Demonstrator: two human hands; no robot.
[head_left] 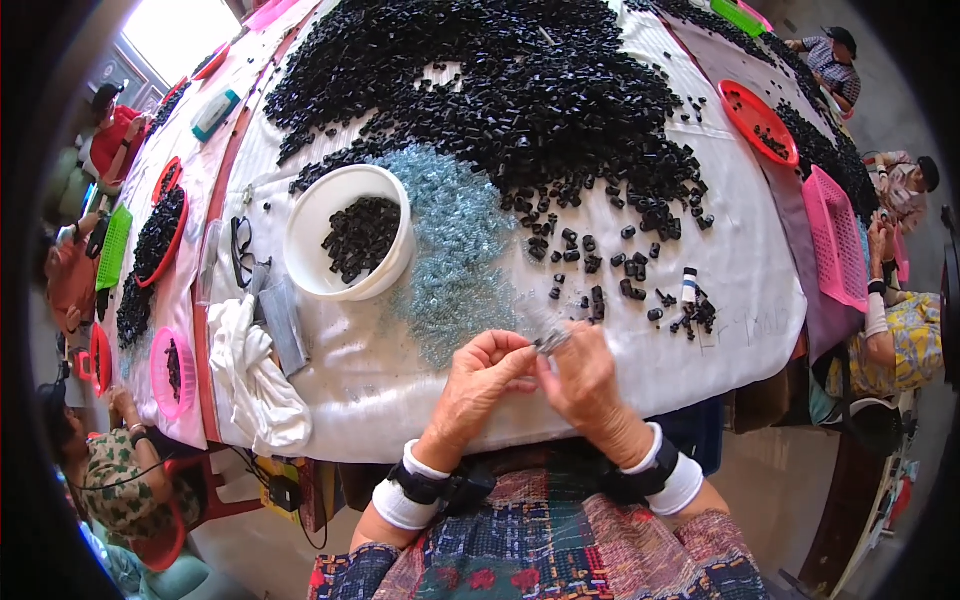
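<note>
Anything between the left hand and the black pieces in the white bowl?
Yes: the white bowl's near wall stands between the left hand and the black pieces in it; low-lying pale blue beads cover part of the way. Nothing visible blocks a path over that wall.

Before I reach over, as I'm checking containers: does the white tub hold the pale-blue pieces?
No, the white tub holds black pieces, while the pale-blue pieces lie in a heap beside it.
</note>
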